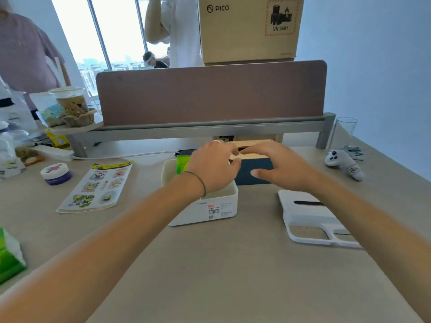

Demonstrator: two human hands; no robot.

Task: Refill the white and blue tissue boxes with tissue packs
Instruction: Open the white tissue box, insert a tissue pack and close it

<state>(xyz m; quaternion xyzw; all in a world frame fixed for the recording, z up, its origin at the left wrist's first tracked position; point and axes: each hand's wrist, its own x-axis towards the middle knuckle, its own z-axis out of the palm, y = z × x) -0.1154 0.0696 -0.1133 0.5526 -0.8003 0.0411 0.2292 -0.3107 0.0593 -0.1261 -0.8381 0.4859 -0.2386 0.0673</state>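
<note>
The white tissue box (219,207) stands lidless in the middle of the desk, with a green tissue pack (182,163) showing at its far left corner. Its white lid (310,212) lies flat to the right. Behind it sits the dark blue tissue box (247,172) with a light wooden lid (254,149). My left hand (213,167) hovers over the white box, fingers spread, reaching toward the wooden lid. My right hand (277,164) hangs over the blue box with fingers apart. Whether the fingertips touch the lid I cannot tell. Another green tissue pack (10,259) lies at the left edge.
A sticker sheet (98,187) and a round jar (56,173) lie left. A white game controller (344,164) and a glass (344,131) sit at the right. A brown desk divider (210,96) closes the back, with people and a cardboard box (249,29) behind it.
</note>
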